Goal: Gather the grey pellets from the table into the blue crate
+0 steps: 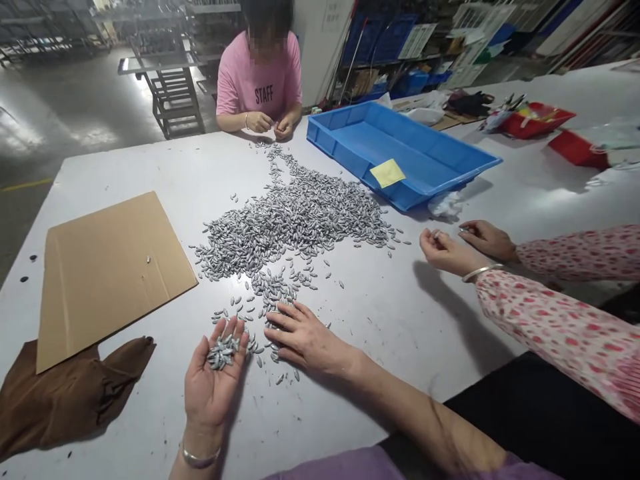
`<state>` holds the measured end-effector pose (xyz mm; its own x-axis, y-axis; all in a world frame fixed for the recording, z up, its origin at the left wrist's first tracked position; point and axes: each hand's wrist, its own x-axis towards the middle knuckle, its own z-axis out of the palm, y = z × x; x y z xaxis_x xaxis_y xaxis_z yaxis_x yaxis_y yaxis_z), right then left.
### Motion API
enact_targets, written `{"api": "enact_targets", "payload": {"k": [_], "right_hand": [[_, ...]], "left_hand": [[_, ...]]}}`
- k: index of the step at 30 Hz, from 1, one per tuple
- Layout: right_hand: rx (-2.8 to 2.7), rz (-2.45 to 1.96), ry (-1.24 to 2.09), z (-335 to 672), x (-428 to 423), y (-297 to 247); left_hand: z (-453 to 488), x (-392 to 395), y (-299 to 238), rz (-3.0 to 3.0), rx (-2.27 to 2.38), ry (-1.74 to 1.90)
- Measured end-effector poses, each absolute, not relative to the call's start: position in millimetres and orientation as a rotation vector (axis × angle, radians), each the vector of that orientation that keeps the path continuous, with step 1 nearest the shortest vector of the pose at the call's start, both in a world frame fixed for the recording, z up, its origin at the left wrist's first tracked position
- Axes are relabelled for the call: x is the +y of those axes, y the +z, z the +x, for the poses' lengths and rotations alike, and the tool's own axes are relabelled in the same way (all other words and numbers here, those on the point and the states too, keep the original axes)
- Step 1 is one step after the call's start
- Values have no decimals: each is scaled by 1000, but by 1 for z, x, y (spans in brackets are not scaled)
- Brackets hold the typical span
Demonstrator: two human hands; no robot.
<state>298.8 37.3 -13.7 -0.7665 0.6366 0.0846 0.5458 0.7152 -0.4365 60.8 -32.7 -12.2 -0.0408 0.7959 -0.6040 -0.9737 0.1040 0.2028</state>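
Note:
My left hand (213, 393) is palm up and cupped, with a heap of small silver spindle-shaped metal pieces (223, 352) in it. A bracelet circles that wrist. Palm down, my right hand (313, 341) rests on the table with its fingers stretched over loose pieces at the near end of the pile. The large pile of the same silver pieces (300, 217) spreads across the middle of the white table (380, 333). Loose pieces lie between and around my two hands; those under my right fingers are partly hidden.
A cardboard sheet (113, 273) and brown cloth (75, 393) lie at left. Behind the pile stands a blue tray (400, 143) with a yellow note (387, 173). One person's hands (450, 250) are at right; another person (260, 87) works opposite. Red trays (537, 120) sit farther right.

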Motion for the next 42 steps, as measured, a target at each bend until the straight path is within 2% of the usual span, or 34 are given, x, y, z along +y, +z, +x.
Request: {"api": "enact_targets", "payload": {"k": [6,10,15,25,35,42], "right_hand": [[-2257,-1230,373,350,16,-25],[-2091,-1337,396,370,-7,-28],[-2099,-1369,437,360,-29,-23],[-2589,-1048,521,296,-44,-22],[-2215,-1278,426,351,-43,-33],[-2216,-1211,463,339,-44,-30]], "left_hand": [[51,-29,-15,-324,664,1555],[55,-30,-17,-332,682,1522],[56,-31,-18,-301,694,1546],[55,-30,-17,-259,684,1560],[51,-26,-13,-335,728,1579],[49,-26,-11,-316,717,1600]]}}
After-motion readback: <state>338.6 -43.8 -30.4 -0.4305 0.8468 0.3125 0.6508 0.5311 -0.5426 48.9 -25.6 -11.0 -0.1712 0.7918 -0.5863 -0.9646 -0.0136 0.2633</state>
